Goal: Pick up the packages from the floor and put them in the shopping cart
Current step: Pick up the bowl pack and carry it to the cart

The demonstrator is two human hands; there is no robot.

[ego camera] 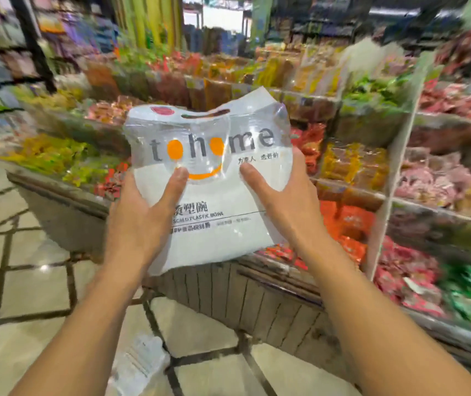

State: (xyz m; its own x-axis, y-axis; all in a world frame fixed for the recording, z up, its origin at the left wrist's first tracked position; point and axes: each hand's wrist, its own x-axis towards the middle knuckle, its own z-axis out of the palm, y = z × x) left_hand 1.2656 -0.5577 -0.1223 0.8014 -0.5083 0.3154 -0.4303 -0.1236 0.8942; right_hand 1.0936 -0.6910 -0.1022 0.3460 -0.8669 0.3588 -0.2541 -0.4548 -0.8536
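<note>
Both hands are up in front of the camera, gripping the same package. The left hand (140,212) clamps the left edge, thumb pressed flat on the front just under the orange smile. The right hand (283,201) mirrors it on the right edge, thumb on the front near the small Chinese print. The other fingers of both hands are tucked behind the bag, so they can't be seen.

The package (211,178) is a white and clear plastic bag with "to home" printed across the top (the o's are orange dots), a cut-out carry handle above, and "PLASTIC BOWL" lower down. It's held upright in the air, well off the floor, tilted a little to the right.

Behind it is a low display bin (257,295) with slatted sides, heaped with colourful snack packs, though it's all pretty blurry. A white shelf unit (394,172) full of more bagged stuff stands to the right.

Down on the tiled floor (28,281), between the forearms, lies another clear package (140,364), blurred too. No cart can be made out in this view.
</note>
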